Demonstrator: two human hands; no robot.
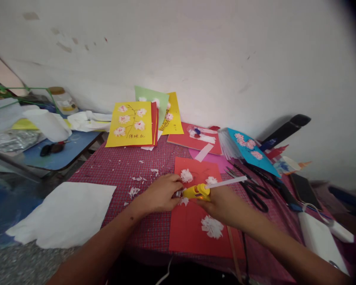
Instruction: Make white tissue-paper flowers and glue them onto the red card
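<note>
My right hand [221, 204] is wrapped round a yellow hot glue gun [200, 192], with a long pale glue stick [228, 181] jutting from its back. The gun's nozzle points left toward my left hand [163, 193]. That hand's fingers are curled together beside the nozzle, and what they pinch is hidden. Beneath both hands lies a sheet of red card [190, 233]. White crumpled-paper flowers sit on it: one at the upper left [186, 175], one at the upper right [211, 180] and one lower down [212, 227]. A white paper piece [184, 201] shows just below the nozzle.
Paper scraps [133, 192] litter the checked tablecloth [148, 229]. Black scissors [255, 192] lie right of the card. Finished flower cards, one yellow [133, 122] and one blue [253, 148], stand near the wall. White paper [68, 213] hangs over the left edge. A white power strip [322, 239] lies at right.
</note>
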